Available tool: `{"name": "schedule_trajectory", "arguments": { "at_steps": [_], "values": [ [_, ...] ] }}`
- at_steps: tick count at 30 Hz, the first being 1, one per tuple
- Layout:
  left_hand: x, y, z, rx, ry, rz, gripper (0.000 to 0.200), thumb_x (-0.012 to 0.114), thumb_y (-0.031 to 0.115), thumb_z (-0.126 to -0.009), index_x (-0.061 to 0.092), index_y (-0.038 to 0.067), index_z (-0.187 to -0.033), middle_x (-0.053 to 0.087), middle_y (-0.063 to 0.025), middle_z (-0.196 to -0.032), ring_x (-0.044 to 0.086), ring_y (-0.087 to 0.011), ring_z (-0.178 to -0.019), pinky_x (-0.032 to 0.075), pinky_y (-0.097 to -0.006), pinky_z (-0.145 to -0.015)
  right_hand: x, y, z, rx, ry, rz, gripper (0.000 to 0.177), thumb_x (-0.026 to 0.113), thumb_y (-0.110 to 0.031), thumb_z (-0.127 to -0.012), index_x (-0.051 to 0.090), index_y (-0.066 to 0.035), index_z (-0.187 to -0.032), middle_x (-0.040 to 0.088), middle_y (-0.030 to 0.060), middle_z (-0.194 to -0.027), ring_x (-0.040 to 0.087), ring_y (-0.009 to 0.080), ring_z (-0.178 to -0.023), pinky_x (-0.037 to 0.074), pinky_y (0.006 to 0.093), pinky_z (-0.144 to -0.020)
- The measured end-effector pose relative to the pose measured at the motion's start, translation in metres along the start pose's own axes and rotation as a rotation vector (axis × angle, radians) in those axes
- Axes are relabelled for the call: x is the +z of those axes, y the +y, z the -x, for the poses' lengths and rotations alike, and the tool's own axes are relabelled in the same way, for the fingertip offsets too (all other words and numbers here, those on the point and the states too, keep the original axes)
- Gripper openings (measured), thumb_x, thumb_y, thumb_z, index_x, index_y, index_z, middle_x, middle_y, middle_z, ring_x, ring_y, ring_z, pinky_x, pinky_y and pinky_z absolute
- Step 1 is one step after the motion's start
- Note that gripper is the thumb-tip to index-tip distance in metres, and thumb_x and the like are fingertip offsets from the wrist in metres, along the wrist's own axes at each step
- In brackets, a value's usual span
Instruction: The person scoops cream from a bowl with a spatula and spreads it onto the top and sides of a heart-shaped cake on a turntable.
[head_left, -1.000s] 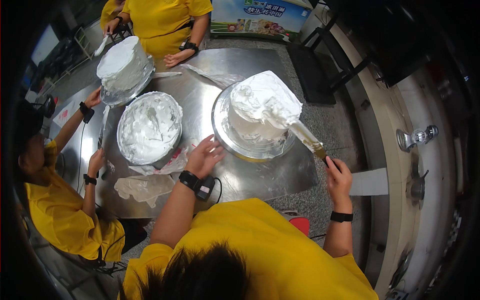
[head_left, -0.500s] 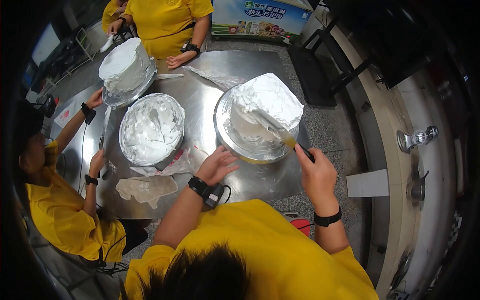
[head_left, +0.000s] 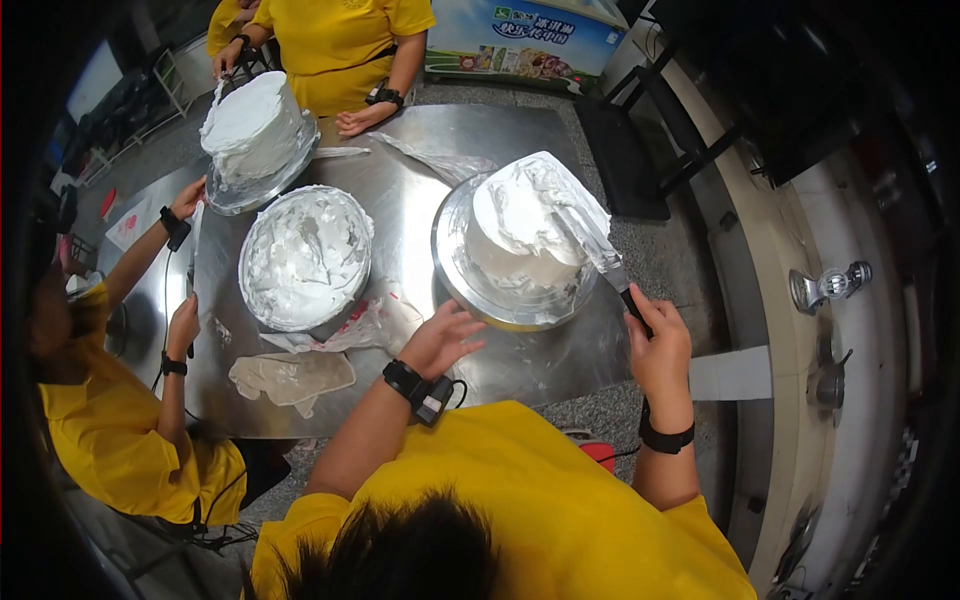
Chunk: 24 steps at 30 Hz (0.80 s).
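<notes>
A white cream-covered cake (head_left: 520,225) stands on a round metal turntable (head_left: 455,265) in front of me. My right hand (head_left: 660,335) is wrapped round the black handle of a spatula (head_left: 597,245). Its cream-smeared blade lies against the top and right side of the cake, slanting up to the left. At the turntable's near left edge, my left hand (head_left: 442,338) has its fingers spread and holds nothing. Cream on the cake's top is uneven, with ridges near the blade.
Left of the turntable sits a large bowl of white cream (head_left: 305,258). A beige cloth (head_left: 292,378) and plastic bag (head_left: 375,322) lie near it. Another cream-covered cake (head_left: 252,125) stands at the back left, where co-workers in yellow work. A piping bag (head_left: 430,157) lies behind the turntable.
My right hand has moved right and slightly down, drawing the spatula toward the cake's right edge. The blade now points more steeply. My left hand stays near the turntable's edge.
</notes>
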<state>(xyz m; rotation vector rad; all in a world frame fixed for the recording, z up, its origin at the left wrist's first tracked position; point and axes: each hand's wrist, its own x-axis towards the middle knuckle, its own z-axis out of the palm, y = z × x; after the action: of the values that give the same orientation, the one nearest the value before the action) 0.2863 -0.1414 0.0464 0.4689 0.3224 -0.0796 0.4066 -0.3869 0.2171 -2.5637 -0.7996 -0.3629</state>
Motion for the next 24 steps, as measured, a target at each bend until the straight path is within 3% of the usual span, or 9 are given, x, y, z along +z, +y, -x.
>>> {"name": "schedule_trajectory", "arguments": {
  "at_steps": [3,5,8,12,15,17,18,21,24],
  "values": [
    [-0.001,-0.002,-0.001,-0.011,-0.003,-0.007,0.039,0.056,0.018,-0.087,0.038,0.013,-0.121,0.044,-0.0058,-0.115,0.038,-0.0303,-0.123,0.033,-0.0489,-0.099,0.003,0.002,0.000,-0.026,0.003,-0.105,0.038,0.067,-0.006,-0.076,0.064,-0.016,-0.113,0.060,0.0106,-0.081,0.059,0.0263,-0.065,0.047,0.0333,-0.059],
    [-0.001,-0.004,-0.001,-0.017,-0.013,-0.011,0.039,0.056,0.019,-0.088,0.038,0.012,-0.121,0.044,-0.0059,-0.115,0.037,-0.0308,-0.125,0.032,-0.0488,-0.099,0.009,0.002,-0.002,0.009,-0.058,-0.188,0.036,0.063,-0.005,-0.082,0.060,-0.006,-0.117,0.062,0.0128,-0.079,0.058,0.0175,-0.069,0.046,0.0265,-0.064],
    [0.000,-0.006,-0.001,-0.039,-0.040,-0.007,0.034,0.055,0.018,-0.088,0.039,0.011,-0.118,0.043,-0.0060,-0.114,0.037,-0.0313,-0.125,0.032,-0.0485,-0.099,0.016,-0.010,-0.006,0.259,-0.199,-0.447,0.034,0.060,-0.007,-0.085,0.058,-0.005,-0.119,0.063,0.0123,-0.076,0.057,0.0124,-0.070,0.045,0.0252,-0.065],
    [0.002,-0.008,-0.001,-0.050,-0.064,-0.002,0.026,0.054,0.018,-0.089,0.040,0.011,-0.110,0.043,-0.0062,-0.113,0.037,-0.0320,-0.126,0.032,-0.0482,-0.099,0.011,-0.020,-0.004,0.252,-0.289,-0.429,0.034,0.058,-0.008,-0.086,0.057,-0.004,-0.120,0.063,0.0114,-0.075,0.057,0.0094,-0.071,0.045,0.0244,-0.065],
    [0.005,-0.009,0.000,-0.062,-0.069,-0.006,0.024,0.054,0.018,-0.090,0.040,0.011,-0.107,0.043,-0.0060,-0.112,0.037,-0.0316,-0.126,0.033,-0.0477,-0.099,0.009,-0.024,0.004,0.098,-0.274,-0.378,0.035,0.059,-0.006,-0.085,0.057,-0.005,-0.120,0.063,0.0138,-0.077,0.058,0.0129,-0.068,0.045,0.0257,-0.063],
    [0.007,-0.010,0.001,-0.068,-0.066,-0.007,0.023,0.054,0.018,-0.090,0.040,0.011,-0.107,0.043,-0.0058,-0.112,0.037,-0.0312,-0.127,0.033,-0.0474,-0.098,0.008,-0.032,0.010,-0.002,-0.248,-0.327,0.035,0.060,-0.007,-0.083,0.057,-0.004,-0.118,0.062,0.0228,-0.084,0.061,0.0350,-0.072,0.048,0.0355,-0.064],
    [0.008,-0.011,0.001,-0.072,-0.061,-0.023,0.022,0.053,0.018,-0.090,0.040,0.011,-0.106,0.044,-0.0059,-0.113,0.037,-0.0305,-0.127,0.034,-0.0464,-0.098,0.007,-0.036,0.012,-0.032,-0.240,-0.298,0.036,0.060,-0.006,-0.083,0.057,-0.004,-0.119,0.060,0.0219,-0.082,0.059,0.0371,-0.072,0.047,0.0382,-0.064],
    [0.003,-0.014,0.000,-0.094,-0.065,-0.067,0.023,0.053,0.018,-0.090,0.042,0.010,-0.109,0.046,-0.0063,-0.116,0.039,-0.0285,-0.125,0.035,-0.0444,-0.098,0.011,-0.040,0.019,-0.057,-0.205,-0.227,0.037,0.061,-0.002,-0.082,0.057,-0.005,-0.119,0.060,0.0196,-0.077,0.057,0.0282,-0.063,0.045,0.0317,-0.060],
    [-0.006,-0.010,-0.003,-0.027,-0.008,-0.054,0.030,0.053,0.018,-0.090,0.042,0.009,-0.116,0.048,-0.0072,-0.120,0.042,-0.0259,-0.121,0.036,-0.0424,-0.097,0.016,-0.038,0.026,-0.076,-0.162,-0.257,0.037,0.060,-0.001,-0.082,0.057,-0.005,-0.119,0.059,0.0199,-0.077,0.057,0.0290,-0.063,0.045,0.0322,-0.060]
  ]
}}
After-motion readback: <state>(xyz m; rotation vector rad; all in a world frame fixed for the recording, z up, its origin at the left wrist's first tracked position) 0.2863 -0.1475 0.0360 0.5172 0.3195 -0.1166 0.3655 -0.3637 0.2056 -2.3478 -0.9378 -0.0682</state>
